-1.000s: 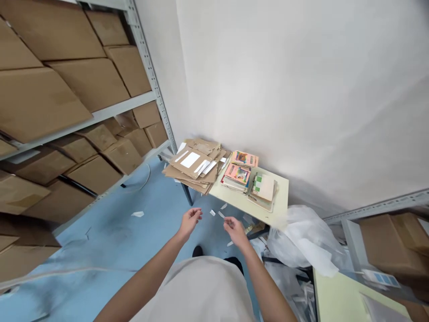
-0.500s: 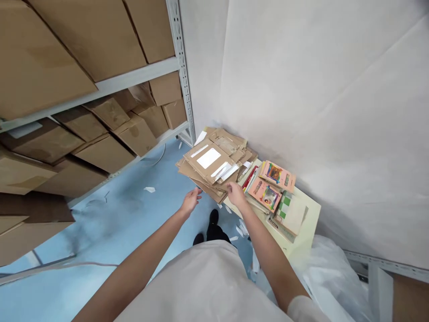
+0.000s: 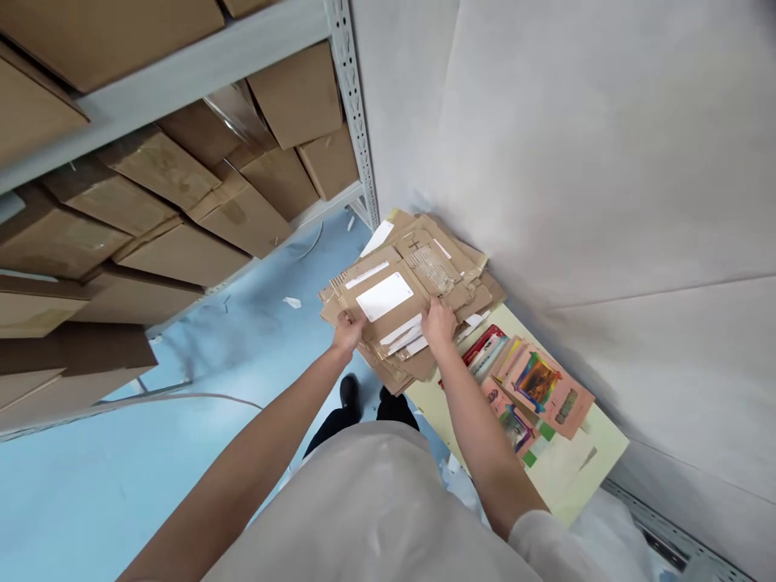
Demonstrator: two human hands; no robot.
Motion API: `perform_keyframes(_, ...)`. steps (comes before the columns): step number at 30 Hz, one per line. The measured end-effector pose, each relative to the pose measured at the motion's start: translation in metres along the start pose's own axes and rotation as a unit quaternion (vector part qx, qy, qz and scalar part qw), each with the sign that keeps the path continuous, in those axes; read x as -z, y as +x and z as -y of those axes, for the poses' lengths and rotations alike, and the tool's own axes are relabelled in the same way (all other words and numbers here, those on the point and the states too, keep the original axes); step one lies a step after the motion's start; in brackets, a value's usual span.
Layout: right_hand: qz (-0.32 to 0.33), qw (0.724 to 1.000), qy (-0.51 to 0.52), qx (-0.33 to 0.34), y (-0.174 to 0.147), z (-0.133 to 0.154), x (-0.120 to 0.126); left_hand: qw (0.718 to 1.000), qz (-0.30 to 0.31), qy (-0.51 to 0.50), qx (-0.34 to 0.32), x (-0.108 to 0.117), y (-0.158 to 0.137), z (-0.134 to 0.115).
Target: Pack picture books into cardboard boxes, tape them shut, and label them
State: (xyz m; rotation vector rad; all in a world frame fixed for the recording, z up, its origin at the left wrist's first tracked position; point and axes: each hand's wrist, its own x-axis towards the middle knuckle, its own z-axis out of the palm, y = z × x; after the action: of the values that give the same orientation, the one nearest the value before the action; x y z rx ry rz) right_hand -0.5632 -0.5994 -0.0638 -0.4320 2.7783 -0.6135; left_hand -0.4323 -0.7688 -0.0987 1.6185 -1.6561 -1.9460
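A pile of flattened cardboard (image 3: 466, 242) lies in the corner on a pale yellow table (image 3: 597, 461). The top cardboard sheet (image 3: 369, 284) carries a white label (image 3: 385, 297) and torn white strips along its near edge. My left hand (image 3: 348, 331) is closed on the sheet's near left corner, fingertips partly hidden. Beside the strips, my right hand (image 3: 439, 323) grips the near right side, thumb on top. Pink-covered books (image 3: 549, 388) are stacked right of my right forearm, with several thinner books (image 3: 485, 352) next to them.
Metal shelving (image 3: 352, 89) loaded with cardboard boxes (image 3: 182, 259) stands on the left. A pale wall (image 3: 546, 162) rises behind the table. Paper scraps (image 3: 292, 302) and a cable (image 3: 224, 397) lie on the blue floor (image 3: 212, 461). Clear plastic (image 3: 612, 525) sits at lower right.
Both hands have moved forward onto the cardboard pile and closed on the top sheet's edges. The view has shifted, and the pile appears nearer. My feet have stepped.
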Motion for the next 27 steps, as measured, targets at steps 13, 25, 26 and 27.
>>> perform_keyframes(13,0.064,0.994,0.09,0.019,-0.068,0.02,-0.015,0.994,0.023,-0.108,0.003,0.063,0.017,-0.028)
perform_keyframes(25,-0.209,0.963,0.157,-0.06,-0.201,0.044,0.049,0.952,0.194,-0.069,-0.229,0.131,0.016,-0.106)
perform_keyframes(26,-0.245,0.953,0.165,-0.065,-0.219,0.043,0.054,0.944,0.229,-0.059,-0.229,0.131,0.01,-0.114)
perform_keyframes(27,-0.278,0.942,0.173,-0.075,-0.237,0.04,0.059,0.936,0.267,-0.045,-0.224,0.128,0.003,-0.12)
